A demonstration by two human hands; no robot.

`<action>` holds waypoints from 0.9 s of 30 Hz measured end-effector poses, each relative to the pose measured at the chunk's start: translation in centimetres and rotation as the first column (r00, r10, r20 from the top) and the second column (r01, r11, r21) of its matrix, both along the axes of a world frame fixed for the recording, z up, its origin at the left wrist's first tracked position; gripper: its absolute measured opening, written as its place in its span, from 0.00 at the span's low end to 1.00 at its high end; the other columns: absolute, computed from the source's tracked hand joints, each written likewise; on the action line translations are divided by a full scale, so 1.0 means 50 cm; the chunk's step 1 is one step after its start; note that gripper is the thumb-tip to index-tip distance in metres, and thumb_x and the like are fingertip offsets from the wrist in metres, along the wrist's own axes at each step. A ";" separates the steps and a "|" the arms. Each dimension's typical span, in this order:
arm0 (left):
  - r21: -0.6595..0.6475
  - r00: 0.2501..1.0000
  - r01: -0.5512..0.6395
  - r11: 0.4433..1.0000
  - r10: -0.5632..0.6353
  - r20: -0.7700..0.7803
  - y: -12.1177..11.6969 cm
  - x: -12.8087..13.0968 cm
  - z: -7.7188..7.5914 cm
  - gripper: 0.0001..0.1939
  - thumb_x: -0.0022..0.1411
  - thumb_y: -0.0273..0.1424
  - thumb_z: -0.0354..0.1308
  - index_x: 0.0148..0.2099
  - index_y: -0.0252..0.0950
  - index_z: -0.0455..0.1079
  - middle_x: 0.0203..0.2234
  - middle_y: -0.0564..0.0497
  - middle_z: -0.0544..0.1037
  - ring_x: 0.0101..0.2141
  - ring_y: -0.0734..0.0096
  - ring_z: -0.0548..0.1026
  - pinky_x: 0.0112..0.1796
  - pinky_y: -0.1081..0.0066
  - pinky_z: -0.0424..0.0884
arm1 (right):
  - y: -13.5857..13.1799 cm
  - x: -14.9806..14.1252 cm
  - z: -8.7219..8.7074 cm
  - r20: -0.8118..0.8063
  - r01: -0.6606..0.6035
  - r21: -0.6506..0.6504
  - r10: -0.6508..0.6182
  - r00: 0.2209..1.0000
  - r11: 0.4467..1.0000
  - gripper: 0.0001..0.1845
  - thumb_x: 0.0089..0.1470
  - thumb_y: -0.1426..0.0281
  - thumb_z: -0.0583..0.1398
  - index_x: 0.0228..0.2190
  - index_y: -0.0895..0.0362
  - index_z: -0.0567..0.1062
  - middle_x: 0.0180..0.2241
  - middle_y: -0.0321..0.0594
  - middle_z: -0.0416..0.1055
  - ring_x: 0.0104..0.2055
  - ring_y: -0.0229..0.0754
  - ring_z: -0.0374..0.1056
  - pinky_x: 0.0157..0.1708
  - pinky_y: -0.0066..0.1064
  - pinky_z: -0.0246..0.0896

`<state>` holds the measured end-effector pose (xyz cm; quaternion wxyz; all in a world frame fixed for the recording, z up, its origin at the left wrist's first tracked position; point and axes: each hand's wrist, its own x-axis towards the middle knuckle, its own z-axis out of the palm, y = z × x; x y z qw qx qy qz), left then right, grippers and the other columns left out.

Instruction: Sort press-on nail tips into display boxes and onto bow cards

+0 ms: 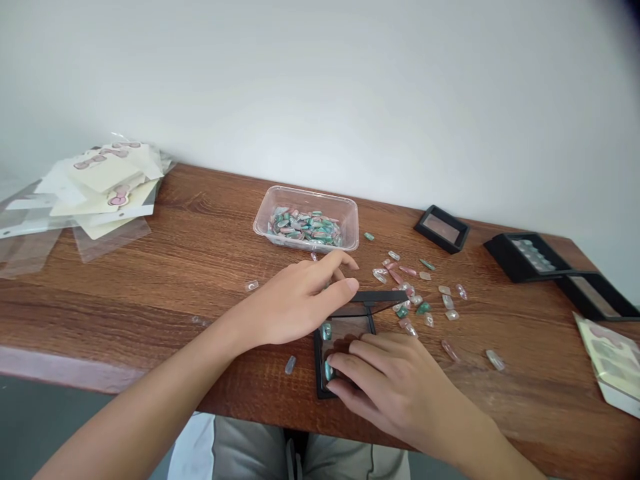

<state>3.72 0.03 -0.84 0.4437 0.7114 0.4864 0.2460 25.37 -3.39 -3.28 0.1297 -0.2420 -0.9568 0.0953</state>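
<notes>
**Open black case (319,380): positions and counts**

The case, one unit, lies open on the wooden table (210,200) at the person's side of the top. Its single lid (385,296) stands tilted up at the far side. Two blue-green nail tips are visible in it: an upper nail tip (327,331) and a lower nail tip (329,371).

Right hand (395,380): over the case, thumb and forefinger pinching the lower nail tip. Left hand (305,297): beside the lid, thumb and forefinger apart, the other fingers curled; whether the thumb touches the lid, I cannot tell.

Relative to the case:
- Beyond: one clear tub (355,227) of mixed nail tips, too many to count.
- Left: two single pieces, a near loose tip (290,365) and a far loose tip (251,285).
- Beyond and right: about twenty scattered tips (423,308).
- Farther that way: one small black tray (443,229).
- Far right: two adjoining black frames, one filled frame (510,263) holding a row of tips and one second frame (620,307); nearer the edge, one card pack (613,363).
- Far left: one pile of bagged cards (107,173), overlapping, number uncertain.
</notes>
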 end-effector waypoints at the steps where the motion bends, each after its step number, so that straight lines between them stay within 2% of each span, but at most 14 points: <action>1: -0.002 1.000 0.000 1.000 0.000 0.000 0.000 0.000 -0.001 0.19 0.75 0.48 0.43 0.58 0.50 0.65 0.46 0.52 0.79 0.49 0.57 0.73 0.52 0.55 0.64 | 0.000 0.001 0.000 0.004 0.001 0.000 -0.001 1.000 1.000 0.05 0.64 0.70 0.61 0.38 0.55 0.78 0.28 0.34 0.76 0.27 0.42 0.71 0.27 0.36 0.54; 16: -0.015 1.000 0.008 1.000 -0.008 -0.008 0.000 -0.001 0.002 0.20 0.74 0.50 0.42 0.59 0.49 0.65 0.45 0.51 0.78 0.48 0.56 0.73 0.51 0.55 0.64 | -0.003 0.003 0.009 -0.053 -0.004 -0.015 0.003 0.999 1.000 0.11 0.67 0.65 0.57 0.38 0.56 0.78 0.27 0.36 0.74 0.27 0.42 0.69 0.27 0.36 0.54; 20: -0.027 1.000 0.012 1.000 -0.012 0.013 0.001 0.001 0.004 0.20 0.74 0.50 0.42 0.59 0.51 0.64 0.46 0.53 0.78 0.50 0.58 0.73 0.52 0.57 0.64 | -0.001 0.013 0.021 -0.176 -0.018 0.007 0.019 0.984 1.000 0.10 0.66 0.67 0.57 0.35 0.55 0.78 0.24 0.34 0.71 0.24 0.40 0.63 0.25 0.36 0.50; 24: -0.057 1.000 0.013 0.998 -0.012 0.020 0.001 0.003 0.004 0.18 0.75 0.50 0.42 0.59 0.54 0.63 0.50 0.56 0.77 0.53 0.60 0.71 0.54 0.58 0.61 | 0.006 0.034 0.031 -0.362 -0.047 0.041 0.058 0.931 0.998 0.11 0.63 0.71 0.57 0.30 0.56 0.76 0.20 0.33 0.68 0.21 0.38 0.57 0.23 0.35 0.47; 27: -0.082 1.000 0.020 0.996 -0.019 0.012 0.001 0.002 0.002 0.19 0.74 0.51 0.41 0.59 0.54 0.63 0.48 0.56 0.77 0.51 0.58 0.72 0.54 0.57 0.61 | 0.025 0.067 0.044 -0.472 0.054 0.018 -0.039 0.881 0.998 0.09 0.61 0.73 0.57 0.29 0.55 0.74 0.20 0.33 0.70 0.21 0.37 0.60 0.23 0.34 0.51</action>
